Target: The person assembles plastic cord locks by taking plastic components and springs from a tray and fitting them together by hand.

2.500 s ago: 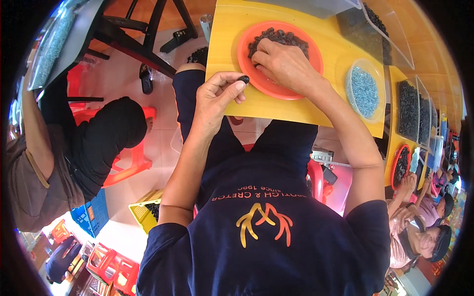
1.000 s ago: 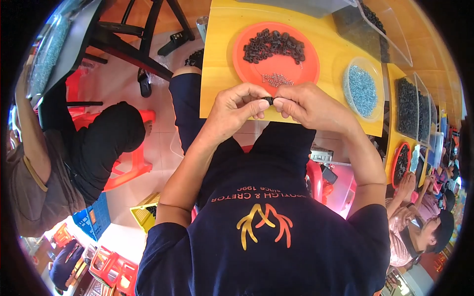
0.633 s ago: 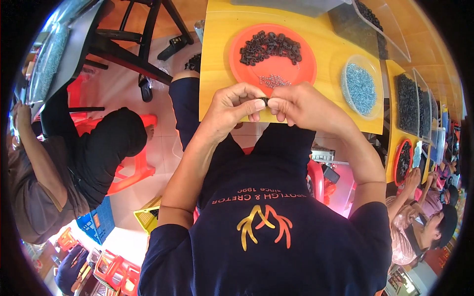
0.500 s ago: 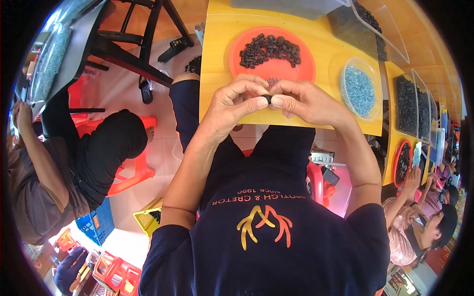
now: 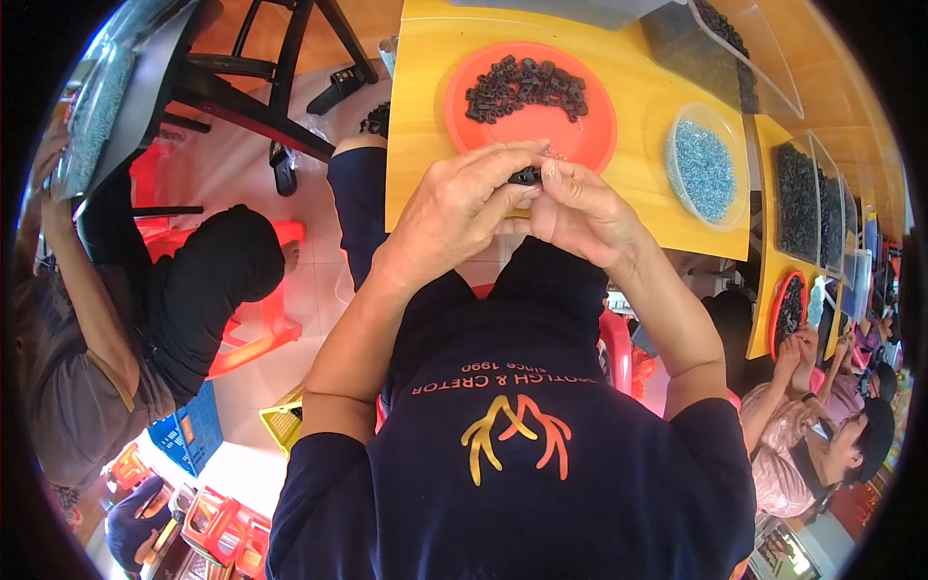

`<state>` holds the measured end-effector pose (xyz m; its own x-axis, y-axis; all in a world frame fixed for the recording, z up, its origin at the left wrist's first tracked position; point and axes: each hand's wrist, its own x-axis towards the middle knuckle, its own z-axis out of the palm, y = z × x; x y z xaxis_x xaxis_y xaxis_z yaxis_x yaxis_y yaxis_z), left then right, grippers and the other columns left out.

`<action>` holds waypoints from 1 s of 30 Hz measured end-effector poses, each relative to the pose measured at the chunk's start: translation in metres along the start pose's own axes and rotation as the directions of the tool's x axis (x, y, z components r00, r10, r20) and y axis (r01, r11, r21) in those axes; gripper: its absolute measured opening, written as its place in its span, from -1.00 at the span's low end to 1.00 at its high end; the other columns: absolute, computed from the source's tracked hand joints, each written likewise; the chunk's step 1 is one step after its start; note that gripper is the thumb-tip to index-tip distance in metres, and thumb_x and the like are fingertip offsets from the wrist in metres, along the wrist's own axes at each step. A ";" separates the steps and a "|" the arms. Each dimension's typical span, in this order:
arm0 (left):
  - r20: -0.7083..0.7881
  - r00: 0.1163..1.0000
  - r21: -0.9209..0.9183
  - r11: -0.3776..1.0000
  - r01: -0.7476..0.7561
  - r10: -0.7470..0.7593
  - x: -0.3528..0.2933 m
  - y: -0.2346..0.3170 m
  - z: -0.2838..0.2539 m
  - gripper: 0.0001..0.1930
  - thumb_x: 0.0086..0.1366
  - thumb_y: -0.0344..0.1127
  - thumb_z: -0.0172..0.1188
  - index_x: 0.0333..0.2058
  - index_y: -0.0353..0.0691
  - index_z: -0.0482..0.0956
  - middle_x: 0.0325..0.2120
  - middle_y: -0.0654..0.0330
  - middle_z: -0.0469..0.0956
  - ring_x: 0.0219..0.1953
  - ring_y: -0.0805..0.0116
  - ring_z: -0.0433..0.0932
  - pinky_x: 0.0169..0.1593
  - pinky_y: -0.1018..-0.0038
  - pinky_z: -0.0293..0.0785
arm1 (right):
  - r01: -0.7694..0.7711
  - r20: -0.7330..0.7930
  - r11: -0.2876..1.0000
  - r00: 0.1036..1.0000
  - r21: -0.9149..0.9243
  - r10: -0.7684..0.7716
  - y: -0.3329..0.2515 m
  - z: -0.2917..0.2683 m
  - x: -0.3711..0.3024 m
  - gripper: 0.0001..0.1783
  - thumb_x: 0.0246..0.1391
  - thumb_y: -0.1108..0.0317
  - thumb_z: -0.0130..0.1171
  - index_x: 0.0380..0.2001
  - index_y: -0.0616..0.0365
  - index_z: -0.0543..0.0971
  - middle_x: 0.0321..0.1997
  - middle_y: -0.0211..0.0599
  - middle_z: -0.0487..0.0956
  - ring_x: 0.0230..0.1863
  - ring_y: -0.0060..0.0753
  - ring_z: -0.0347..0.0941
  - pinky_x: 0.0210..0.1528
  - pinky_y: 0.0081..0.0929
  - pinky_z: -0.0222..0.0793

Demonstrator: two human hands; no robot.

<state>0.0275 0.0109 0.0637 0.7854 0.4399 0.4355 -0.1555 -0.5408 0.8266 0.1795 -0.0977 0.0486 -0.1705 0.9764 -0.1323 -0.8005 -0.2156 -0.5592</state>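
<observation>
A small black plastic part (image 5: 527, 176) sits between the thumb and forefinger of my left hand (image 5: 459, 208), just over the near edge of the yellow table (image 5: 416, 126). Right against it is my right hand (image 5: 594, 213), its thumb and fingers closed and curled; whatever lies between them is hidden. Beyond my hands stands a round orange-red tray (image 5: 464, 72) with a heap of black plastic parts (image 5: 527, 89) at its far side. A few tiny shiny pieces (image 5: 548, 152) lie at the tray's near side, partly covered by my fingers.
On the right of the table is a clear round tub (image 5: 737, 198) of small light-blue pieces (image 5: 706, 169). Clear bins (image 5: 667, 58) of black parts stand farther back and right. A co-worker (image 5: 97, 358) sits at the left, others (image 5: 793, 435) at the right.
My right hand has turned, its thumb moving up beside the black part. My left hand keeps the part, which now shows tilted between the fingers.
</observation>
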 end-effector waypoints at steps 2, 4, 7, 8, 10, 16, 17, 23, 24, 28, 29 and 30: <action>0.025 1.000 0.039 0.999 0.002 -0.003 0.000 0.001 -0.001 -0.67 0.16 -0.54 0.24 -0.06 -0.36 0.55 -0.09 -0.04 0.61 -0.12 0.03 0.63 -0.07 0.32 0.58 | -0.013 -0.040 1.000 0.999 -0.016 0.013 0.000 0.001 0.000 -0.61 0.28 0.12 0.13 0.05 0.10 0.47 0.07 -0.28 0.51 0.12 -0.33 0.47 0.21 -0.07 0.36; 0.026 1.000 0.021 1.000 0.002 -0.003 0.000 0.000 -0.002 -0.67 0.16 -0.54 0.24 -0.06 -0.36 0.55 -0.08 -0.04 0.60 -0.10 0.03 0.63 -0.07 0.32 0.58 | -0.022 -0.060 0.999 0.998 -0.037 0.020 -0.002 0.007 0.001 -0.61 0.28 0.11 0.14 0.04 0.10 0.48 0.05 -0.30 0.52 0.11 -0.35 0.47 0.20 -0.11 0.37; -0.006 0.996 -0.045 0.995 0.090 -0.090 -0.002 -0.002 -0.001 -0.56 0.16 -0.63 0.18 0.06 -0.35 0.51 0.02 0.00 0.56 0.01 0.18 0.59 0.02 0.37 0.52 | -0.027 -0.135 0.975 0.991 -0.223 -0.003 -0.015 0.012 0.002 -0.60 0.27 0.09 0.15 0.03 0.11 0.49 0.02 -0.31 0.53 0.07 -0.40 0.47 0.17 -0.22 0.40; -0.059 0.995 -0.023 0.997 0.076 -0.077 -0.002 -0.002 0.000 -0.51 0.16 -0.56 0.25 0.11 -0.34 0.47 0.11 0.01 0.50 0.07 0.19 0.55 0.06 0.38 0.49 | -0.037 -0.193 0.929 0.981 -0.367 -0.037 -0.022 0.012 0.003 -0.59 0.26 0.08 0.16 0.03 0.11 0.49 0.00 -0.32 0.53 0.05 -0.43 0.48 0.15 -0.28 0.42; -0.204 0.979 0.138 0.990 0.019 0.010 -0.007 -0.015 0.001 -0.50 0.17 -0.50 0.31 0.11 -0.34 0.46 0.10 -0.06 0.48 0.04 0.15 0.56 0.00 0.36 0.54 | -0.046 -0.280 0.814 0.949 -0.579 -0.145 -0.051 0.015 0.009 -0.58 0.22 0.04 0.21 -0.05 0.15 0.54 -0.20 -0.40 0.57 -0.20 -0.57 0.52 -0.09 -0.49 0.51; -0.451 0.867 -0.085 0.977 0.195 -0.213 -0.028 -0.060 0.015 -0.62 0.23 -0.52 0.25 0.05 -0.30 0.52 -0.22 0.16 0.56 -0.28 0.47 0.52 -0.26 0.57 0.46 | 0.104 -0.086 0.490 0.933 -0.865 -0.349 -0.223 -0.020 0.056 -0.63 0.21 0.10 0.20 -0.06 0.12 0.61 -0.33 -0.58 0.57 -0.35 -0.73 0.44 -0.20 -0.64 0.42; -0.457 0.851 -0.123 0.966 0.228 -0.259 -0.033 -0.068 0.014 -0.62 0.24 -0.52 0.24 0.05 -0.29 0.52 -0.23 0.18 0.56 -0.30 0.50 0.50 -0.28 0.59 0.44 | 0.244 0.132 0.698 0.968 -0.674 -0.211 -0.238 -0.021 0.075 -0.69 0.21 0.15 0.21 -0.12 0.13 0.58 -0.33 -0.50 0.57 -0.32 -0.64 0.47 -0.16 -0.56 0.47; -0.481 0.810 -0.233 0.940 0.250 -0.335 -0.033 -0.072 0.014 -0.65 0.26 -0.52 0.20 0.04 -0.27 0.53 -0.22 0.22 0.55 -0.34 0.57 0.45 -0.30 0.62 0.41 | 0.256 -0.151 0.465 0.722 -0.848 -0.675 -0.242 0.033 0.076 -0.66 0.18 0.27 0.23 -0.05 0.24 0.51 -0.22 -0.38 0.59 -0.18 -0.49 0.52 -0.04 -0.39 0.52; -0.484 0.806 -0.252 0.936 0.246 -0.342 -0.033 -0.072 0.015 -0.65 0.27 -0.53 0.19 0.04 -0.27 0.53 -0.23 0.23 0.55 -0.34 0.57 0.45 -0.30 0.62 0.40 | 0.126 -0.162 0.421 0.795 -0.898 -0.584 -0.243 0.025 0.068 -0.51 0.18 0.25 0.24 0.11 0.22 0.39 -0.12 -0.33 0.56 -0.15 -0.43 0.51 -0.01 -0.35 0.51; -0.477 0.819 -0.221 0.945 0.241 -0.320 -0.032 -0.071 0.015 -0.65 0.26 -0.54 0.18 0.04 -0.27 0.53 -0.24 0.24 0.54 -0.35 0.57 0.44 -0.30 0.62 0.40 | -0.104 -0.097 0.000 0.923 -0.995 -0.372 -0.190 -0.023 0.049 -0.73 0.21 0.16 0.20 -0.13 0.04 0.66 -0.19 -0.52 0.64 -0.24 -0.67 0.49 -0.15 -0.59 0.41; -0.471 0.823 -0.209 0.947 0.244 -0.316 -0.033 -0.071 0.014 -0.65 0.26 -0.54 0.18 0.04 -0.27 0.53 -0.24 0.24 0.54 -0.36 0.57 0.44 -0.30 0.62 0.39 | -0.186 -0.152 -0.083 0.938 -0.979 -0.310 -0.170 -0.025 0.045 -0.76 0.20 0.20 0.21 -0.15 0.06 0.66 -0.19 -0.48 0.65 -0.23 -0.62 0.50 -0.15 -0.58 0.42; -0.461 0.832 -0.201 0.950 0.240 -0.308 -0.031 -0.070 0.014 -0.65 0.26 -0.54 0.18 0.04 -0.27 0.53 -0.25 0.24 0.53 -0.37 0.57 0.43 -0.30 0.62 0.39 | -0.089 -0.019 -0.213 0.949 -0.973 -0.314 -0.153 -0.040 0.040 -0.76 0.15 0.27 0.24 -0.13 0.06 0.65 -0.21 -0.41 0.64 -0.22 -0.49 0.52 -0.14 -0.49 0.44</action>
<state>0.0223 0.0245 -0.0127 0.4255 0.8630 0.2724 -0.0798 -0.2640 0.9612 0.3178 -0.0265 0.0964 0.0999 0.9944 0.0344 0.7445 -0.0518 -0.6656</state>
